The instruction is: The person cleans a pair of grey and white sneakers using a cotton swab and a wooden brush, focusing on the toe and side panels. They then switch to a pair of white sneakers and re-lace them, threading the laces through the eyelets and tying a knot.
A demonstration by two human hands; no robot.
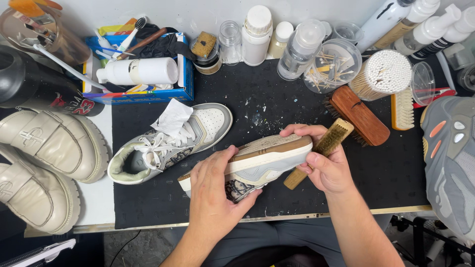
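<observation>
While the sneaker [257, 160] was clamped sole-up in the left hand [213, 190] near the counter's front edge, scrubbing seemed underway, the brush [321, 148] gripped by the right hand [329, 170] needing firm strokes.

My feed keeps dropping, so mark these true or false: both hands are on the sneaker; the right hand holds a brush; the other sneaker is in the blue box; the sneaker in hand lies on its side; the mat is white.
1. Both hands are on the sneaker. True: left hand and right hand.
2. The right hand holds a brush. True.
3. The other sneaker is in the blue box. False: it stands on the mat.
4. The held sneaker lies on its side. True.
5. The mat is white. False: black.
</observation>
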